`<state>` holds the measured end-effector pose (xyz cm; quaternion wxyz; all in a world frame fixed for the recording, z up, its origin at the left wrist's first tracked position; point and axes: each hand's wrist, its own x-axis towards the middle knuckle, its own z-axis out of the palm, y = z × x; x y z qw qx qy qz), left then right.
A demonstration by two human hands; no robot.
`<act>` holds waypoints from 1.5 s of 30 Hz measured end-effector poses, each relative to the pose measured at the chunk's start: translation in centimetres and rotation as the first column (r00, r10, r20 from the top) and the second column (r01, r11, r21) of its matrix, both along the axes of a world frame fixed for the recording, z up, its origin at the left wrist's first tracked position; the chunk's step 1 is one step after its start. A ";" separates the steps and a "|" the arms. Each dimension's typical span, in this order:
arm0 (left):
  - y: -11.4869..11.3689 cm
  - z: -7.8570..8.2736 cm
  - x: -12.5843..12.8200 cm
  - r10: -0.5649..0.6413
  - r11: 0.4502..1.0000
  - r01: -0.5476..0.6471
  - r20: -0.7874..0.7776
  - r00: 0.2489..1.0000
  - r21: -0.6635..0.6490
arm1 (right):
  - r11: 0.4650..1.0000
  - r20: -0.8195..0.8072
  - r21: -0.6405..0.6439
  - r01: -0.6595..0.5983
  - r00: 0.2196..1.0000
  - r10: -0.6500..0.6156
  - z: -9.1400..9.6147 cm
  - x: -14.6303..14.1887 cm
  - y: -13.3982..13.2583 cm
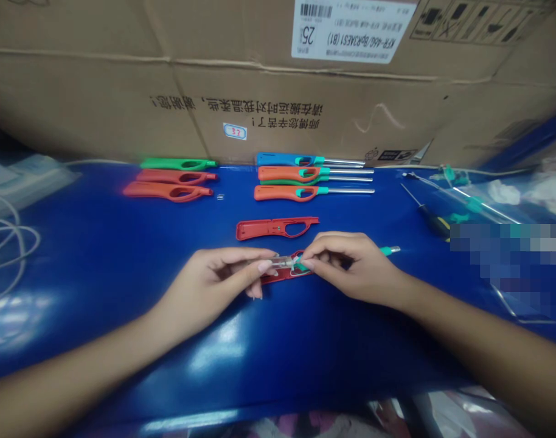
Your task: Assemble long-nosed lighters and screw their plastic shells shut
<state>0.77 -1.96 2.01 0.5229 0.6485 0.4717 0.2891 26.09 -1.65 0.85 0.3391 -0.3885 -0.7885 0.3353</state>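
My left hand (216,272) pinches a clear tube (282,262); my right hand (353,266) pinches the green-and-white fitting (297,262) at its end, above a red shell half (274,278). I'd keep 2 light grips, aligned, no twisting.

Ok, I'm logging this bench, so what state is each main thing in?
Left hand: pinching clear part
Right hand: pinching green piece
Near red shell: partly hidden
Far red shell: hollow side up
Lighters: metal tubes fitted
Left cases: without metal tubes
Screwdriver: lying down
Box: print upside down
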 end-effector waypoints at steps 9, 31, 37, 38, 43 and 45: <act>0.2 -0.1 0.2 0.023 0.995 -0.017 0.056 0.998 -0.101 | 1.000 0.007 -0.019 0.008 1.000 -0.008 0.2 -0.3 -0.1; 0.3 -0.3 0.1 0.021 0.983 0.000 0.112 0.993 -0.182 | 0.995 -0.014 -0.086 0.050 0.999 -0.052 0.0 -0.8 -0.3; 0.1 -0.2 0.2 0.053 0.980 -0.028 0.125 0.991 -0.199 | 0.988 -0.021 -0.137 0.071 0.997 -0.075 0.0 -0.9 -0.4; 0.1 -0.2 0.2 0.055 0.979 -0.028 0.127 0.990 -0.202 | 0.988 -0.024 -0.139 0.073 0.997 -0.077 0.0 -1.0 -0.4; 0.2 -0.3 0.1 0.053 0.978 -0.023 0.140 0.989 -0.208 | 0.987 -0.031 -0.141 0.075 0.996 -0.081 0.0 -1.1 -0.5; 0.2 -0.4 0.1 0.058 0.976 -0.028 0.132 0.989 -0.217 | 0.987 -0.037 -0.143 0.074 0.996 -0.080 0.0 -1.1 -0.5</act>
